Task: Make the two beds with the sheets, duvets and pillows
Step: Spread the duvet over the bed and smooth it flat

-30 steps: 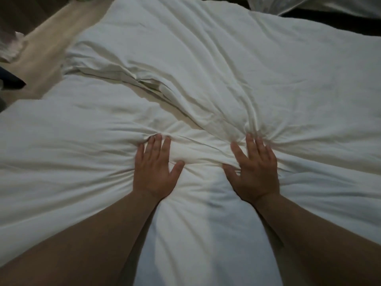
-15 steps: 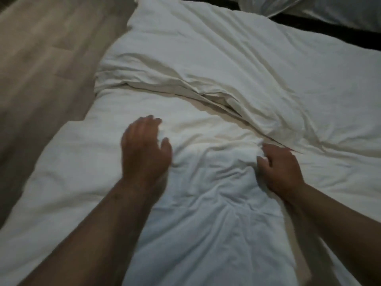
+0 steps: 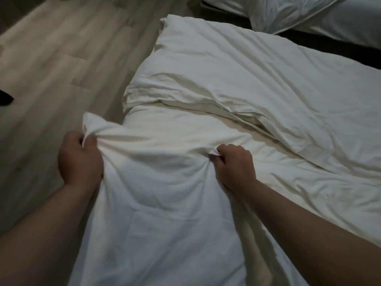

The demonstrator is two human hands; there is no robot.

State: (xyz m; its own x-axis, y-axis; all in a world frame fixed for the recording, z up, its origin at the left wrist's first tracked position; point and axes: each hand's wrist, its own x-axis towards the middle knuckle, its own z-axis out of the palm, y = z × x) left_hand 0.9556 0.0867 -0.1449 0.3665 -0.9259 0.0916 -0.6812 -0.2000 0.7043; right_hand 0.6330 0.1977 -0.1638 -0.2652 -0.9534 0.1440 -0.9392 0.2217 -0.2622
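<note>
Left fingers [image 3: 89, 143]: curled in, pinching a bunched corner of the white duvet [image 3: 165, 203], a peak of cloth standing up above the knuckles. Left hand [image 3: 79, 159]: back uppermost, at the duvet's left edge, over the line where bedding meets floor. Right fingers [image 3: 221, 156]: curled in, pinching a small tuft of the same duvet, with creases radiating from the grip. Right hand [image 3: 234, 164]: back uppermost, well in from the edge, apart from the left hand, the cloth drawn into a taut ridge between the two. Both forearms: bare, entering from the near corners. Duvet, near part: lies on the bed, running from the hands down to the onlooker's side, softly rumpled. Duvet, far part [image 3: 257, 79]: a thicker folded layer lying across the bed beyond the hands, its doubled edge [image 3: 185, 100] slanting from left down to right, touching the layer beneath. Second bed, top right: white pillow [image 3: 288, 15] with a piped seam, separated from the first bed by a dark gap. Floor [image 3: 61, 58]: pale wood-look planks, left of the bed. Dark object [image 3: 5, 98]: at the left edge on the floor; kind not discernible.
</note>
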